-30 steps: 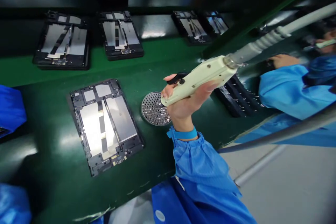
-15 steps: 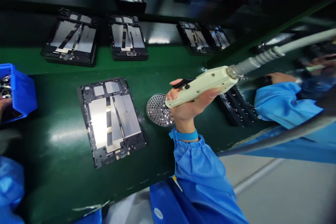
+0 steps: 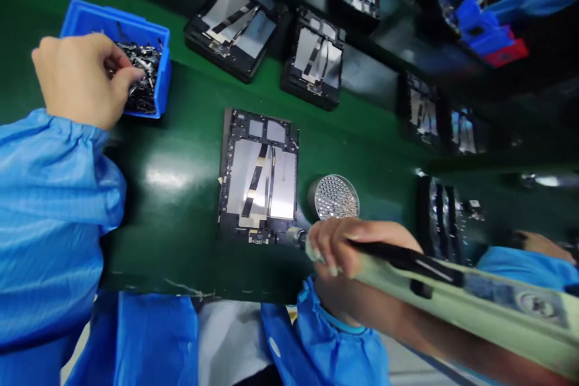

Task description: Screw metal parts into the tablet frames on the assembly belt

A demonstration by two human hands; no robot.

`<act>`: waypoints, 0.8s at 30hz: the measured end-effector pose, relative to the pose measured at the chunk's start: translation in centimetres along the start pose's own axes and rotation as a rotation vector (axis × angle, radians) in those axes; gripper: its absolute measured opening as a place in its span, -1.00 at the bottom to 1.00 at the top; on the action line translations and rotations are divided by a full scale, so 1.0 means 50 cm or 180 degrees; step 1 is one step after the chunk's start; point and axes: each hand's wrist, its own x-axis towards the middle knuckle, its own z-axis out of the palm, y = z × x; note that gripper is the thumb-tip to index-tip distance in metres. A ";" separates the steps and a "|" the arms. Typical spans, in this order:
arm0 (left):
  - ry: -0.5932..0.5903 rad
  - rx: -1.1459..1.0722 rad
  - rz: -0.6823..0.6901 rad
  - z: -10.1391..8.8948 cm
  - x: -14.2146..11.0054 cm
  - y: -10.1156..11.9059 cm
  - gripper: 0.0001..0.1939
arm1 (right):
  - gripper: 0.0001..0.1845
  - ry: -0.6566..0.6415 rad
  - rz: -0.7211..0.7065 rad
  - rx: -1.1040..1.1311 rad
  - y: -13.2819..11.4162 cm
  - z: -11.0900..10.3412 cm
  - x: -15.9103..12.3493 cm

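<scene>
My right hand (image 3: 344, 247) is wrapped round a pale electric screwdriver (image 3: 420, 280) with a black lever. Its tip is at the lower right corner of an opened tablet (image 3: 257, 175), whose grey plates and black ribbon cables face up; whether tip and tablet touch, I cannot tell. Just behind my right hand stands a round screw tray (image 3: 335, 193) with a perforated top and small screws on it. My left hand (image 3: 88, 75) reaches into a blue bin (image 3: 163, 81) of small metal and black parts. Thumb and fingers are pinched together there, and what they hold is too small to make out.
Stacks of similar opened tablets (image 3: 235, 24) line the back of the green bench (image 3: 167, 217). Dark strips (image 3: 443, 217) lie at the right, near another person's blue sleeve (image 3: 520, 268). Blue and red bins (image 3: 484, 33) stand at the upper right.
The view has swung left, bringing the blue bin and my left hand fully into sight. My right hand has brought the screwdriver from above the screw tray to the tablet's lower right corner.
</scene>
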 end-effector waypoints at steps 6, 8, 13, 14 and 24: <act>-0.0093 -0.0287 -0.0032 0.005 -0.001 -0.006 -0.59 | -0.69 -0.0362 0.0023 0.0106 0.002 0.051 -0.012; -0.0148 -0.0346 0.0086 0.002 -0.006 -0.001 -0.60 | -0.63 -0.0398 0.0012 0.0109 0.017 0.046 -0.008; -0.0335 -0.0118 0.0333 -0.022 -0.016 0.009 -0.34 | -0.62 -0.0718 -0.0346 0.0060 0.053 0.038 0.000; -0.0311 -0.0147 0.0315 -0.028 -0.017 0.011 -0.33 | -0.62 -0.0734 -0.0336 0.0065 0.057 0.039 -0.001; -0.0360 -0.0431 0.1600 0.003 -0.129 0.105 -0.61 | -0.63 -0.0438 -0.0039 0.0093 0.027 0.059 -0.014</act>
